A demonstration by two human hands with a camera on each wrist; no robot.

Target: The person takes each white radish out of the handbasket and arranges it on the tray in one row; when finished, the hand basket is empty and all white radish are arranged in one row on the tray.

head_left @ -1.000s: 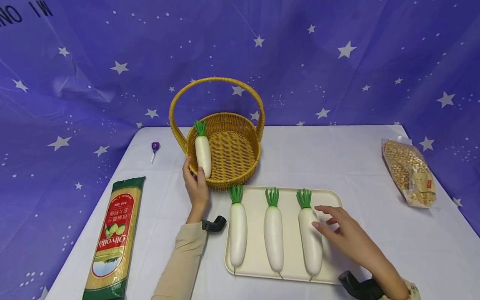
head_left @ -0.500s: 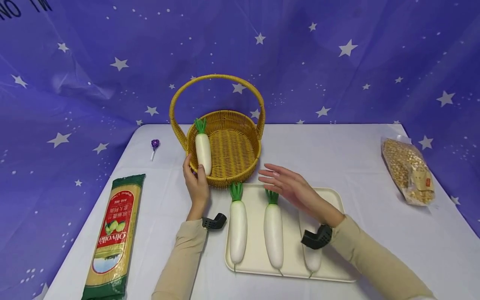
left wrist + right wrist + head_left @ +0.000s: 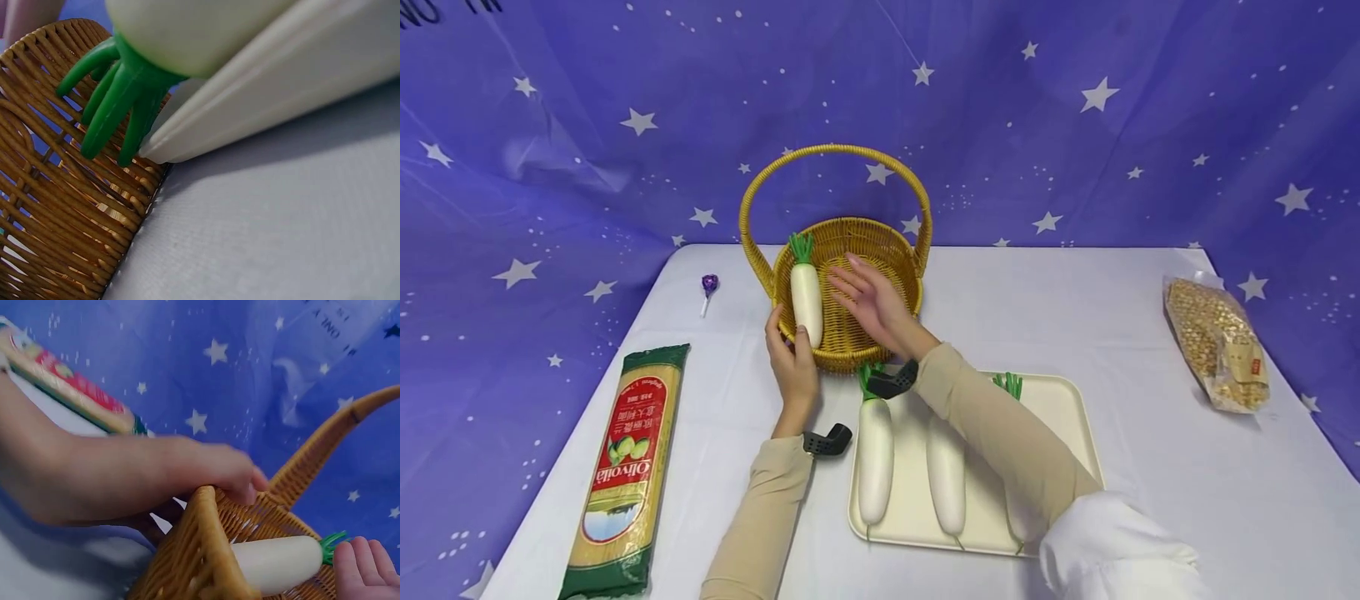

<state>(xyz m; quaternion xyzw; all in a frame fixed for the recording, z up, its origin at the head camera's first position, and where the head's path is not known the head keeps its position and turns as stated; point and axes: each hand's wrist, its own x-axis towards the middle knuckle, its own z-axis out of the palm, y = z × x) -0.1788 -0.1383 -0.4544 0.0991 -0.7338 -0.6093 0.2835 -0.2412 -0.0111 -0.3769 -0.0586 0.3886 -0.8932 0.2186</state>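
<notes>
A wicker basket point(image 3: 848, 362) with a tall hoop handle stands at the back of the table. My left hand point(image 3: 793, 375) grips its near-left rim, thumb over the inside and fingers outside, as the right wrist view confirms. One white radish point(image 3: 807, 304) with a green top leans inside along the left wall. Over the basket, just right of that radish, my right hand point(image 3: 874, 302) reaches in with straight fingers and holds nothing. Several more radishes lie on a cream tray point(image 3: 1078, 425): the left radish point(image 3: 876, 462) shows mostly, while my right sleeve partly covers the others.
A spaghetti packet point(image 3: 628, 467) lies at the left. Behind it is a purple lollipop point(image 3: 710, 287). On the far right rests a clear bag of yellow kernels point(image 3: 1217, 342). A blue star-printed cloth point(image 3: 1045, 125) hangs behind the table.
My right hand has swung from the tray's right radish leftward and forward to over the basket, carrying nothing. The left hand has kept its hold on the rim.
</notes>
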